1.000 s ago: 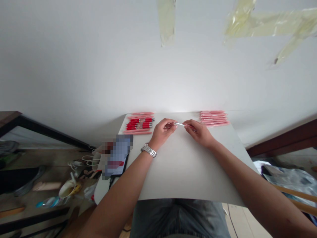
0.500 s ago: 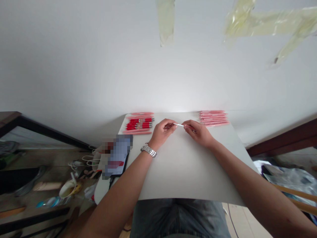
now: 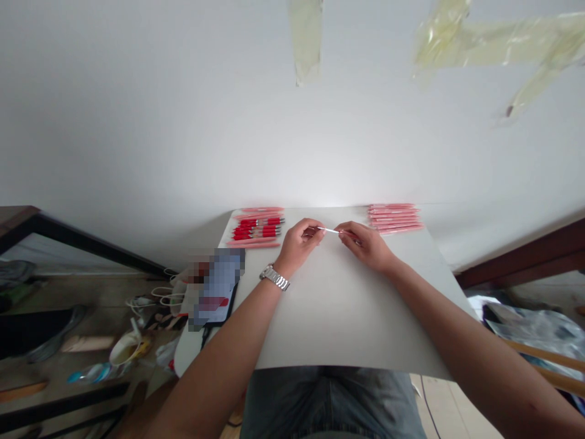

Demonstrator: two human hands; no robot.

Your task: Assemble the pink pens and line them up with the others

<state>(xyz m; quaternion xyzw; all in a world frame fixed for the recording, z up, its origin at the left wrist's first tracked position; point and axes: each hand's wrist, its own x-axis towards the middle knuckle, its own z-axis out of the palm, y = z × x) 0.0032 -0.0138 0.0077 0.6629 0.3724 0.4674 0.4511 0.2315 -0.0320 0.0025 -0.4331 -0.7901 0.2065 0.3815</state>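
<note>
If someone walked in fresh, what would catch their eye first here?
Probably the left hand and right hand over the white table, a thin white stick held between them. Next, perhaps, the bright red pens at the table's back left, then the yellowish tape high on the wall at right.

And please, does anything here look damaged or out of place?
The yellowed tape at upper right on the wall looks odd: it is wrinkled, and one strip slants. On the table, nothing looks spilled; the red pens lie side by side.
</note>
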